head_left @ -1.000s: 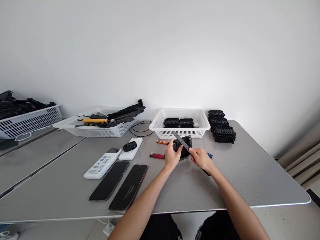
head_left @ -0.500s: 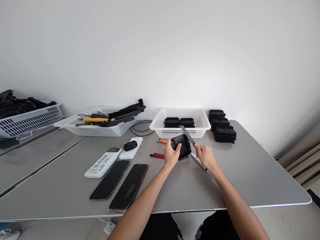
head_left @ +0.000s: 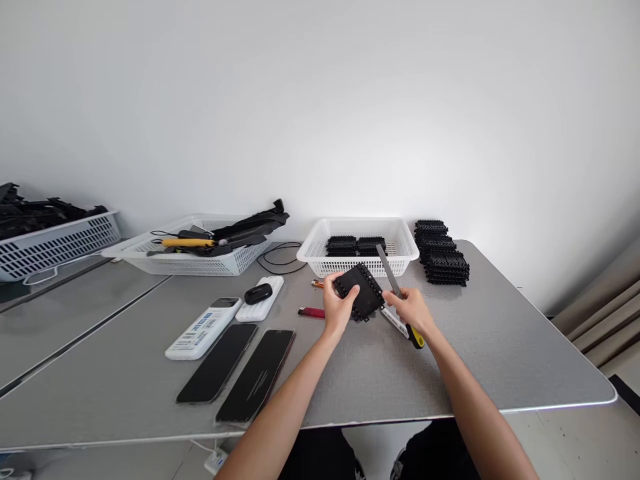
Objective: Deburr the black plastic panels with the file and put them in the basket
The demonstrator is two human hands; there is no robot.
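Note:
My left hand (head_left: 339, 307) grips a black plastic panel (head_left: 361, 291) by its left side, thumb across the face. The panel is tilted above the table, has toothed edges, and turns a fairly smooth face up. In my right hand (head_left: 411, 311) is a flat file (head_left: 390, 270) with a long grey blade and a yellow-and-black handle. The blade points up and away, just right of the panel. My right fingertips are close to the panel's right edge; whether they touch it I cannot tell. Beneath my right hand lies a white marker (head_left: 395, 323).
A white basket (head_left: 358, 267) behind my hands holds similar black panels; more stand in stacks (head_left: 445, 267) to its right. Leftward lie a red lighter (head_left: 311, 312), two phones (head_left: 256, 377), white power banks (head_left: 203, 333), a black mouse-like object (head_left: 258, 293) and another basket (head_left: 220, 265).
The panel has been turned so a smoother face shows. The file has moved right, off the panel's edge, and its yellow-and-black handle has come into sight.

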